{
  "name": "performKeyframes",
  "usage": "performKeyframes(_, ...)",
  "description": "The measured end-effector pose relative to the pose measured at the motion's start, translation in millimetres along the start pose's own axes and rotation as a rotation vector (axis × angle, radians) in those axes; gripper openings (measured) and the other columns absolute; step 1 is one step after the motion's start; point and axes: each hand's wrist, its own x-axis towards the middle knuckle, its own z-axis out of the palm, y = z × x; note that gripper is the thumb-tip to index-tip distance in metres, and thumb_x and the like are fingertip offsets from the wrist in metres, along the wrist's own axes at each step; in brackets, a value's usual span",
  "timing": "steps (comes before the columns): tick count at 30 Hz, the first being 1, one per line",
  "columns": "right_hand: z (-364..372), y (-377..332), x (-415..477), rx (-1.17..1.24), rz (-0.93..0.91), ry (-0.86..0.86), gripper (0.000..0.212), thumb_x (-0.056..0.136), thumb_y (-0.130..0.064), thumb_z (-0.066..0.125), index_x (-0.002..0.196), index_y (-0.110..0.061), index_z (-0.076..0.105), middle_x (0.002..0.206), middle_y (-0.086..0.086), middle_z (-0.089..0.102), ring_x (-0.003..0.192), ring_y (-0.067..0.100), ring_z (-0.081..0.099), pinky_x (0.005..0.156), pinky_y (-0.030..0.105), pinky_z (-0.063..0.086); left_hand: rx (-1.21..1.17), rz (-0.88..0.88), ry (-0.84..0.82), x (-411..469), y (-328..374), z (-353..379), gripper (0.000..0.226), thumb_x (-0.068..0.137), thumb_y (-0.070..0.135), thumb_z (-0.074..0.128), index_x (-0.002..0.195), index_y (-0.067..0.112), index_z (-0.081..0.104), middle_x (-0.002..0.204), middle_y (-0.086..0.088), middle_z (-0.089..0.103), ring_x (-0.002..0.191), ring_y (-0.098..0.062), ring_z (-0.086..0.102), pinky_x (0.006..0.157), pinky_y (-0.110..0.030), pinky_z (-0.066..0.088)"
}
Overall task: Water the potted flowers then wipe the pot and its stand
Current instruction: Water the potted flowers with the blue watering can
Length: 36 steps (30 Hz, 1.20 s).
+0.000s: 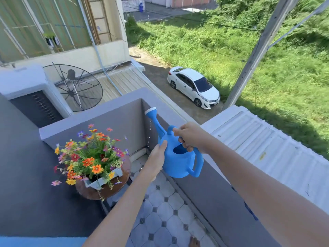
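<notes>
A blue watering can (pixel 179 162) hangs in the air over the balcony floor, to the right of the flowers. My right hand (pixel 189 137) grips its top handle. My left hand (pixel 157 156) presses flat against the can's left side. The white-tipped spout (pixel 151 112) points up and left, and a few drops fall below it. Colourful flowers (pixel 89 157) fill a pale square pot (pixel 99 182) that sits on a round brown stand (pixel 106 190) at the lower left.
A grey balcony wall (pixel 204 191) runs along the right and behind the flowers. The floor has grey octagonal tiles (pixel 160 220). A dark wall (pixel 26 184) stands at the left. A bare foot (pixel 194 242) shows at the bottom edge.
</notes>
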Motion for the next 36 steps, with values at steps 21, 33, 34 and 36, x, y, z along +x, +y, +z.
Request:
performKeyframes(21, -95, 162, 21, 1.023, 0.298, 0.405, 0.026, 0.108, -0.030, 0.037, 0.126, -0.012, 0.043, 0.066, 0.004, 0.038, 0.045, 0.013, 0.034, 0.042, 0.025, 0.035, 0.337, 0.092, -0.217, 147, -28, 193, 0.048, 0.083, 0.068, 0.049, 0.098, 0.024, 0.060, 0.085, 0.002, 0.062, 0.079, -0.018, 0.055, 0.072, -0.035, 0.042)
performKeyframes(33, -93, 173, 45, 1.295, 0.222, 0.357, 0.028, 0.109, -0.028, 0.040, 0.133, -0.014, 0.039, 0.069, 0.008, 0.050, 0.056, 0.020, 0.051, 0.062, 0.036, 0.056, 0.489, 0.206, -0.285, 193, -19, 185, 0.025, 0.092, 0.052, 0.049, 0.103, 0.034, 0.063, 0.085, 0.005, 0.068, 0.083, -0.013, 0.064, 0.082, -0.033, 0.052)
performKeyframes(34, -93, 174, 44, 1.276, 0.208, 0.340, 0.029, 0.109, -0.027, 0.039, 0.135, -0.014, 0.038, 0.071, 0.009, 0.052, 0.059, 0.022, 0.055, 0.066, 0.039, 0.059, 0.494, 0.201, -0.303, 193, -20, 185, 0.026, 0.091, 0.056, 0.049, 0.103, 0.038, 0.063, 0.088, 0.002, 0.069, 0.086, -0.015, 0.065, 0.084, -0.036, 0.053)
performKeyframes(36, -93, 178, 40, 1.239, 0.198, 0.294, 0.033, 0.109, -0.027, 0.039, 0.139, -0.014, 0.035, 0.075, 0.012, 0.057, 0.064, 0.025, 0.061, 0.075, 0.044, 0.062, 0.496, 0.201, -0.313, 192, -22, 184, 0.023, 0.091, 0.058, 0.049, 0.099, 0.041, 0.062, 0.087, 0.003, 0.068, 0.085, -0.015, 0.065, 0.082, -0.034, 0.054)
